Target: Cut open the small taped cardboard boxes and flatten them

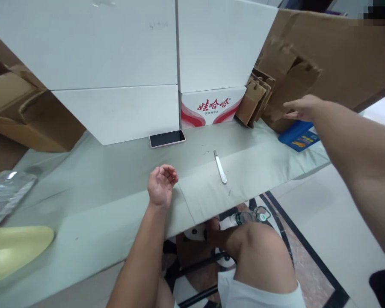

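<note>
My left hand (163, 185) rests palm up over the pale green cloth, its fingers loosely curled and nothing in the palm. To its right, a slim white tool with a grey tip (220, 167) lies on the cloth; its exact kind is unclear. A phone with a dark screen (167, 138) lies beyond that hand, against the white boxes. Over at the right, my right hand (304, 108) is stretched out with thumb and fingers apart, holding nothing visible. Just below it is a blue package (299, 136), partly hidden by my forearm. Whether they touch, I cannot tell.
White cartons (115, 47) wall off the back, one with red lettering (213, 107). Folded brown cardboard (256, 100) leans beside them. Left are an open cardboard box (35, 115), clear plastic packaging (6, 194) and a yellow bowl-like object (16, 252). A bottle (245, 217) is below the table edge.
</note>
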`<state>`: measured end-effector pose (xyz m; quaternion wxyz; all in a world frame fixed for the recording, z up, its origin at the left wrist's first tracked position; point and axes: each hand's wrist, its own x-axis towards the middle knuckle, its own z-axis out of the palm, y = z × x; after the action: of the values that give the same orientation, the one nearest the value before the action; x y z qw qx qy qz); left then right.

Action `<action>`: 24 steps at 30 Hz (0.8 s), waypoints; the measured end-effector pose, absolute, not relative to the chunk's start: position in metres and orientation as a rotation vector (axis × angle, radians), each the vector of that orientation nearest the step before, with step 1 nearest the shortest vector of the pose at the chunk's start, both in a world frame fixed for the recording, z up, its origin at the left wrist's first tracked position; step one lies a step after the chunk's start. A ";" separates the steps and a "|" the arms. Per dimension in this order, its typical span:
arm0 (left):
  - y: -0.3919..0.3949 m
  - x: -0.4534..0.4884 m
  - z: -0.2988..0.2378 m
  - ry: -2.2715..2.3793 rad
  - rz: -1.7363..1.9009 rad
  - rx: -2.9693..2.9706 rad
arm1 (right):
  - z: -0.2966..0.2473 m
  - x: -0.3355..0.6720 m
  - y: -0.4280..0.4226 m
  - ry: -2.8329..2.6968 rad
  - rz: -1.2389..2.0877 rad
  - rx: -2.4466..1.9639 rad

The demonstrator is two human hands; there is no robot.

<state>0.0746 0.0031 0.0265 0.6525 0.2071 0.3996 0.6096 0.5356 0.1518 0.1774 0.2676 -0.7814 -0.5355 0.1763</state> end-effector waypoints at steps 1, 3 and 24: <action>0.002 0.073 0.027 0.901 1.386 0.478 | 0.169 0.528 0.154 -1.372 0.535 -2.224; 0.001 0.070 0.029 0.887 1.390 0.484 | 0.152 0.510 0.145 -1.259 0.658 -2.402; -0.045 -0.041 0.048 0.780 1.708 0.088 | 0.133 0.090 0.097 -2.954 0.251 -1.313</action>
<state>-0.0409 -0.0450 0.0481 0.5898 0.0376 0.3351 0.7338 0.0899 0.0968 0.1333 -0.0501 -0.4045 -0.9099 0.0773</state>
